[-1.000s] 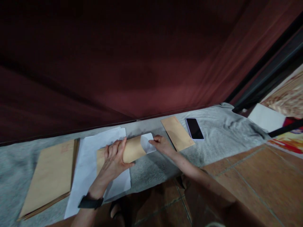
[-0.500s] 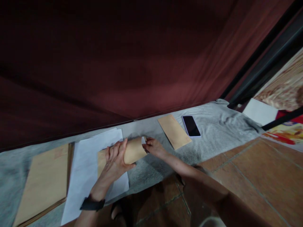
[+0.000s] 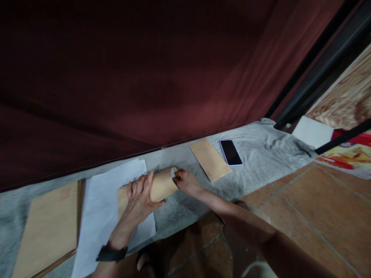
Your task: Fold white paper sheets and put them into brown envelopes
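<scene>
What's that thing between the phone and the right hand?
A brown envelope lies on the grey cloth between the phone and the right hand, as the head view shows.

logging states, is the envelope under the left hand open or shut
Open: the envelope gapes at the end by the right hand, white paper showing there.

Spans the left part of the envelope [image 3: 162, 185] with the left hand [image 3: 140, 200], palm down, spreading the fingers [image 3: 140, 183] to its far edge and stretching the thumb [image 3: 158, 205] out along its near edge. Slants the left forearm [image 3: 120, 231] up to it from the near left. Reaches the right arm [image 3: 228, 212] across from the near right, bent at the elbow. Holds the right hand [image 3: 186, 181] at its right-hand mouth, knuckles up, fingers curled inward, with fingertips too dark to make out.
</scene>
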`<action>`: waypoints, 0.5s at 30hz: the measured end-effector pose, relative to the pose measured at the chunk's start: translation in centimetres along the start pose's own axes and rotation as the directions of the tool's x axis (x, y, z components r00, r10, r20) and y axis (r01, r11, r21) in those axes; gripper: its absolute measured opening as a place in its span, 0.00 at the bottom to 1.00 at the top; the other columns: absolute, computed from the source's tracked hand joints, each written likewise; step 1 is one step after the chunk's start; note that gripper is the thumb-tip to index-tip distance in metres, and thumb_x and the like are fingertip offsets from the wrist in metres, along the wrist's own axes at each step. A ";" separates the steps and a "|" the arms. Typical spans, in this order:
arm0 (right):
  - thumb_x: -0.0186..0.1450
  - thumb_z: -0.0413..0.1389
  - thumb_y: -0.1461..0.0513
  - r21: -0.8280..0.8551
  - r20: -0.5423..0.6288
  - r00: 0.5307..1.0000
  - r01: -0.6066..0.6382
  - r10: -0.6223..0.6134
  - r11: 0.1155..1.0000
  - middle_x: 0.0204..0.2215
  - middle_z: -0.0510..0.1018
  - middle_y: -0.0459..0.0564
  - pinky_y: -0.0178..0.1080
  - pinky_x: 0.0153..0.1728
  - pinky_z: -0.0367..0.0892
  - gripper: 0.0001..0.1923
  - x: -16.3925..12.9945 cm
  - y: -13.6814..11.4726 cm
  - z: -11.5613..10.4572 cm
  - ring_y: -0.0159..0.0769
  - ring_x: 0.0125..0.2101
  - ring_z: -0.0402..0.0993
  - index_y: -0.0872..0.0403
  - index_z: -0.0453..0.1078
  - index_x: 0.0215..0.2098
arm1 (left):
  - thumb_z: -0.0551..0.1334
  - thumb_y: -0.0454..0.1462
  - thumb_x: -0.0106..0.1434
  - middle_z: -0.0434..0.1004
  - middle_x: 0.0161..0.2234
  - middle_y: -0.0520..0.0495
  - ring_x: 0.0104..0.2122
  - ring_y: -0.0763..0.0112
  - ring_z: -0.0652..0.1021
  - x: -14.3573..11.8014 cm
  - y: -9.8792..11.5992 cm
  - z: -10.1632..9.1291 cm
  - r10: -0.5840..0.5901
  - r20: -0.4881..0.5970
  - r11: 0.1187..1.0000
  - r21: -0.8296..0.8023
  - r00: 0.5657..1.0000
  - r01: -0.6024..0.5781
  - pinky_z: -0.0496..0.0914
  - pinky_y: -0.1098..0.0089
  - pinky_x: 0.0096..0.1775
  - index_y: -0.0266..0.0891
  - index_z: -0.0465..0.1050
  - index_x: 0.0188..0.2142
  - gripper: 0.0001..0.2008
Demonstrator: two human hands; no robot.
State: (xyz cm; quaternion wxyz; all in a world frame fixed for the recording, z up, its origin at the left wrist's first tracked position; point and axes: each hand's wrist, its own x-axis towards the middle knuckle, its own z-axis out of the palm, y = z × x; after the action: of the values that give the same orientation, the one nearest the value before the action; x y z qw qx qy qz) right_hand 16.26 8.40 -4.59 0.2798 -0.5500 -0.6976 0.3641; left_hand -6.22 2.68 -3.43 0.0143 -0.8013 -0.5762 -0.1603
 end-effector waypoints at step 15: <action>0.59 0.58 0.69 0.220 -0.137 0.988 -0.035 0.066 0.975 0.28 0.72 0.39 0.33 0.32 0.62 0.16 -0.8 -0.5 0.1 0.33 0.29 0.70 0.48 0.66 0.43 | 0.69 0.51 0.57 0.62 0.64 0.27 0.66 0.38 0.63 0.4 0.7 -0.9 0.062 -0.072 0.996 0.064 0.995 -0.058 0.45 0.38 0.66 0.39 0.41 0.74 0.55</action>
State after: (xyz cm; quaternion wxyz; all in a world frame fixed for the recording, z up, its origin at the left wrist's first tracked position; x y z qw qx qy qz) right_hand 16.09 7.58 -4.27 0.3784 -0.5586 -0.6173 0.4047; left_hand -5.63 2.64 -2.39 0.0654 -0.8109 -0.5556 -0.1716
